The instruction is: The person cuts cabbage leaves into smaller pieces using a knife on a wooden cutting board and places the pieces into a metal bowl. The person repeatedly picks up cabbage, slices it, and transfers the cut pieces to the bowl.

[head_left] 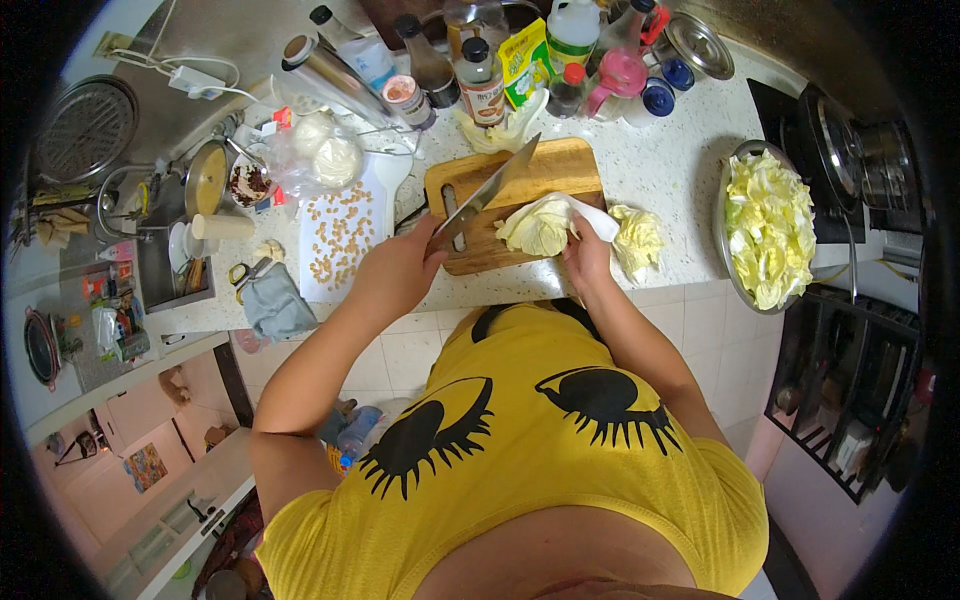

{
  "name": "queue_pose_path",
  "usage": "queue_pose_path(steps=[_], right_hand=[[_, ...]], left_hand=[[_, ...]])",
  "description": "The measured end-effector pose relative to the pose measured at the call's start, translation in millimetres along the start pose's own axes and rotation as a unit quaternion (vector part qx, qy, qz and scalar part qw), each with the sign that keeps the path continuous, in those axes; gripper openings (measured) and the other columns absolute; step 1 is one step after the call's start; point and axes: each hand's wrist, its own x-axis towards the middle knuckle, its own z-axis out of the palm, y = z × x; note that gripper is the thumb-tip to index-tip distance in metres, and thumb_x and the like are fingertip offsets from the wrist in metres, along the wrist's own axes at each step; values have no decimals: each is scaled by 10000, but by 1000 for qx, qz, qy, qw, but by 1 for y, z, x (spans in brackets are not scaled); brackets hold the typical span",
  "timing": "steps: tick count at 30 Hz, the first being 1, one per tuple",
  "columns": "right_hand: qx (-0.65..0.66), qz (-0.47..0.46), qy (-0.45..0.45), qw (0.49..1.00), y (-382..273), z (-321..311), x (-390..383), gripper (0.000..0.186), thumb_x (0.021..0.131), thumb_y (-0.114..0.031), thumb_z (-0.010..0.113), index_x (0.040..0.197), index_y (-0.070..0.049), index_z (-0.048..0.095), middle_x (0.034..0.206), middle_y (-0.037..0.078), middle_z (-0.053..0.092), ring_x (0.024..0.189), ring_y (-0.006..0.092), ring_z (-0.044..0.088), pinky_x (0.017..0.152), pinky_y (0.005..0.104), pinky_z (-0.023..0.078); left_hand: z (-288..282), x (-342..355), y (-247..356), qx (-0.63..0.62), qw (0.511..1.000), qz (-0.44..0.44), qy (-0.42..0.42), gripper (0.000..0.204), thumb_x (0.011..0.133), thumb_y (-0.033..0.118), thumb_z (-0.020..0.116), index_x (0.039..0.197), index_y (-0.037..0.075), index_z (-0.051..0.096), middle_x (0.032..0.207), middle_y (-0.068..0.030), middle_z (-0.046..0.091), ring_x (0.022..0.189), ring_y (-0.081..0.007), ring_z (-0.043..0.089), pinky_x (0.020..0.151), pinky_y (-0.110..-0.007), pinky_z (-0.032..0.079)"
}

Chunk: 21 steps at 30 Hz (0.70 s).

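My left hand (pixel 400 270) is closed round the handle of a kitchen knife (pixel 492 187), whose broad blade slants up and away over the wooden cutting board (pixel 565 158). In my right hand (pixel 588 258) is a pale yellow-green cabbage leaf (pixel 540 226) with a white rib, resting over the right part of the board. The blade is apart from the leaf. Just right of my right hand, a cabbage heart (pixel 637 242) lies on the counter beside the board. Another cabbage leaf (pixel 500 128) lies behind the board.
Far right, an oval metal basin (pixel 722 238) holds torn cabbage (pixel 770 225), near the stove (pixel 780 115). Bottles (pixel 483 85) and jars line the back. A white sheet (pixel 375 195) with small tan pieces lies left, beside a grey cloth (pixel 277 302) and scissors (pixel 238 274).
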Motion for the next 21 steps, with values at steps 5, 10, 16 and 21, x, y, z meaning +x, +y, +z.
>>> queue_pose_path(steps=[5,10,16,21], right_hand=[[7,34,11,999,2,-16,9,272,901,-195,594,1106,-33,519,932,47,583,875,169,562,823,313,476],[-33,2,18,999,-11,-41,-4,296,900,-304,584,1096,-90,523,937,18,537,840,144,517,811,310,458],[-50,14,15,999,-27,-39,-11,289,937,-294,512,1105,-61,500,956,42,540,885,179,545,812,330,503],[-19,-30,-19,999,-44,-5,-11,276,961,-184,467,1152,15,467,1065,97,565,993,218,580,893,358,514]], left_hand=[[12,-3,5,-55,998,13,14,370,896,199,556,1217,64,431,871,-164,661,804,-379,627,675,-443,486],[36,-2,-3,-110,993,32,39,301,901,223,547,1145,79,444,870,-162,655,800,-386,619,663,-475,475],[52,-2,-12,-148,988,16,45,323,896,230,552,1168,88,451,872,-165,652,807,-396,613,668,-476,472],[54,0,-19,-154,986,9,70,332,892,228,559,1175,92,451,856,-167,650,795,-402,611,663,-477,469]])
